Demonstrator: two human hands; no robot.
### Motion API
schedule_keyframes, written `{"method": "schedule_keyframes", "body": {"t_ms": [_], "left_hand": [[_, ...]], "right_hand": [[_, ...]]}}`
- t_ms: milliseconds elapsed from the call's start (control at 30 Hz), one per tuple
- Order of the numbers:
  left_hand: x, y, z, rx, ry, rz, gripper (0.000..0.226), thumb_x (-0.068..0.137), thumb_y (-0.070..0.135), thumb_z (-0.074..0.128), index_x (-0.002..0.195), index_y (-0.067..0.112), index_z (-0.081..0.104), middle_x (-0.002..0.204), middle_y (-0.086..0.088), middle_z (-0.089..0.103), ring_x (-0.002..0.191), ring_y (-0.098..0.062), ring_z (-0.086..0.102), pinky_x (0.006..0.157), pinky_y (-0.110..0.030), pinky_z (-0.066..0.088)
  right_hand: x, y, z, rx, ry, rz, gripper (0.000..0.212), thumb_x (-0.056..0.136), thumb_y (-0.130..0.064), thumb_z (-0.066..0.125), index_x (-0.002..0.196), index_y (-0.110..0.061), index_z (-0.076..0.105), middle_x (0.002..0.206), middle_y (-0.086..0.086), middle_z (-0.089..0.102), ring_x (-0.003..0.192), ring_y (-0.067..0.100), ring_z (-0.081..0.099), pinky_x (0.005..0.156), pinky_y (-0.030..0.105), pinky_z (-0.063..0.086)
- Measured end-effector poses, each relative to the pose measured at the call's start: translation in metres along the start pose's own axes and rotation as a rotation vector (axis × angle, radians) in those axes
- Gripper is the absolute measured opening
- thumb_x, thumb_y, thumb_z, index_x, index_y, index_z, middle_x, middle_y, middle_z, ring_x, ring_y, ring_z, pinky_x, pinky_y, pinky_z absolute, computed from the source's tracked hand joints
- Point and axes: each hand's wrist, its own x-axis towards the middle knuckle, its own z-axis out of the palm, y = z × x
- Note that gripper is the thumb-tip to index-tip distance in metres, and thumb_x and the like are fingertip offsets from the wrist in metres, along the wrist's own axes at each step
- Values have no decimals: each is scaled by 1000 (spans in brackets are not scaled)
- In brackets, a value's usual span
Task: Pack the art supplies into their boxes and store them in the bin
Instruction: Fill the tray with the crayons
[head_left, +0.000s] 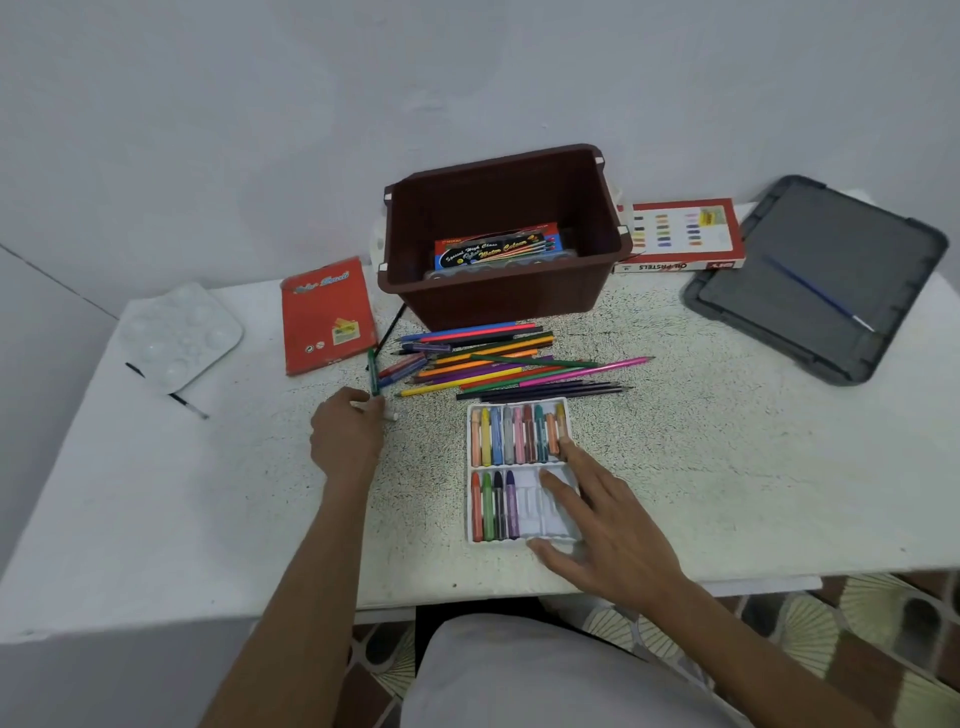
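White table (727, 467) against a pale wall. At the back stands the brown bin (493, 306), a water colour box (498, 249) already inside, its grey lid (815, 260) set well off to the right. The oil pastels box (680, 234) lies behind the bin and loose pencils (493, 364) lie scattered just in front. Nearest the person, the pastel tray (530, 506) is part filled, with free slots in its near row running front to back. The right hand (608, 525) rests on the tray with fingers spread flat, gripping nothing. The left hand (345, 434), left of the tray, curls round a white stick (387, 414) that points right, across the slots. It will likely need turning, and the left hand must carry it.
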Motion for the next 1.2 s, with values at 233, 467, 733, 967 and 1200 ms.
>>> {"method": "schedule_keyframes", "body": {"t_ms": [233,467,733,967,1200], "left_hand": [[-11,1,-7,-189,-30,30,52,89,8,66,136,16,45,109,-15,70,84,-22,59,77,-32,42],[-48,6,-15,-475,-215,67,53,90,10,69,135,29,49,105,0,69,77,-5,65,57,-20,47],[-125,12,-3,-502,-642,366,43,89,5,68,116,37,60,97,1,67,83,-7,71,70,-17,55],[-139,3,19,-302,-597,578,41,88,11,69,118,38,59,93,15,62,88,0,61,76,-9,45],[-134,-10,32,-48,-409,712,44,86,38,67,129,40,55,110,15,38,108,-8,37,100,-37,34]], "right_hand": [[0,-1,1,-11,4,-2,71,91,-64,53,142,-14,51,164,12,14,147,27,28,100,49,47],[0,-1,0,-17,15,-10,70,90,-64,54,139,-13,53,162,13,19,145,28,32,101,47,47],[1,-3,0,-27,12,-8,71,90,-63,55,141,-14,51,163,12,17,145,28,32,101,47,47],[0,-5,0,-36,-2,8,71,91,-64,51,141,-14,51,163,12,18,146,27,30,103,45,45],[0,-5,0,-34,-5,15,72,91,-65,51,141,-14,50,163,12,17,146,26,30,102,47,45]]}}
